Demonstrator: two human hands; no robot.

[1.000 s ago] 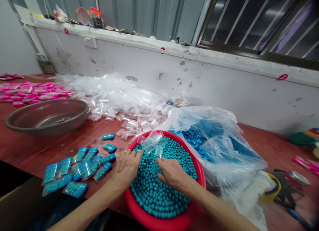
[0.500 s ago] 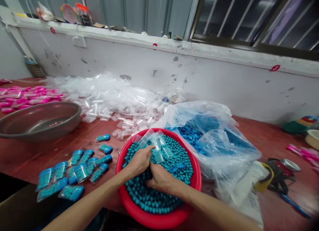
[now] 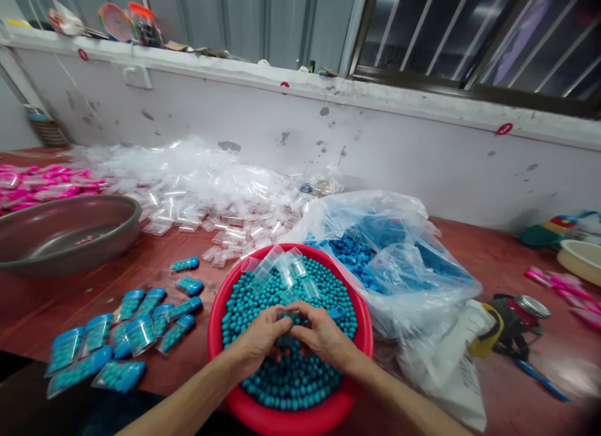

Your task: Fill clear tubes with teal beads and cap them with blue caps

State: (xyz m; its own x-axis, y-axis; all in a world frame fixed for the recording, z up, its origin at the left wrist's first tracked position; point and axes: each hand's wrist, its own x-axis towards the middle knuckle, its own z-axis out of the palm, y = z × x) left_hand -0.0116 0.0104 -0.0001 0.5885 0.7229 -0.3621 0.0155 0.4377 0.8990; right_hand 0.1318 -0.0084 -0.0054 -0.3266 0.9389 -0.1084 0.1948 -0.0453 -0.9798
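A person's left hand (image 3: 260,339) and right hand (image 3: 323,336) meet over a red basin (image 3: 220,311) of teal beads (image 3: 291,379), fingertips pinching a small clear tube (image 3: 291,316); about a dozen filled tubes (image 3: 126,326) lie left, many empty tubes (image 3: 235,220) remain behind

**Little room around the red basin**

We find the near table (image 3: 516,361) edge crowded. The red basin (image 3: 220,361) of teal beads (image 3: 291,379) fills the middle, with empty clear tubes (image 3: 282,270) lying on its far side. Left of it, filled capped tubes (image 3: 122,329) cover the near edge; a bare strip runs between them and the grey bowl (image 3: 66,232). The clear-tube heap (image 3: 201,185) blocks the far edge. Right of the basin, the bag of blue caps (image 3: 399,260) presses against it. Beyond the bag, bare table lies open toward the right edge, except for the tape rolls (image 3: 511,320).
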